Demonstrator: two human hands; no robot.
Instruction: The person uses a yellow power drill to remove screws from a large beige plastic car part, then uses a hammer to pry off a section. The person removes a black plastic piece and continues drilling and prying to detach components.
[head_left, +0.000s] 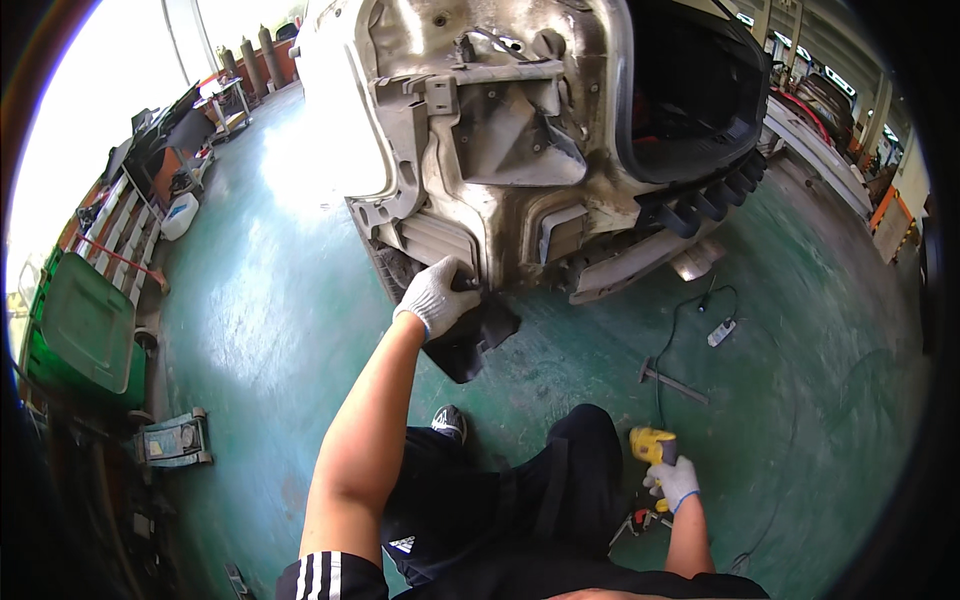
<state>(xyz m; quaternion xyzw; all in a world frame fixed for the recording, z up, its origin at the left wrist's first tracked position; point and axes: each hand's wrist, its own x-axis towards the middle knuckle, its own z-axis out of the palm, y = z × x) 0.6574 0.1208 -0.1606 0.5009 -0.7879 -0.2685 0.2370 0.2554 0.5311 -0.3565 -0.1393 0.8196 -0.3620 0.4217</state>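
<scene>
Gripping the yellow drill (653, 445) with right hand (675, 483), resting curled left hand (437, 298) (pinch unclear) at the black flap (468, 348) below the car body (520, 140), apparently positioning it, probably needing the drill raised.

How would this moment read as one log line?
left hand: at car's lower edge, beside black flap | right hand: holding yellow power tool | floor: hammer, beyond right hand

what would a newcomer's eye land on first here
A stripped car body fills the top centre, with the gloved left hand at its lower edge. Next comes the yellow power tool in the gloved right hand, lower right, then the green bin at left.
</scene>
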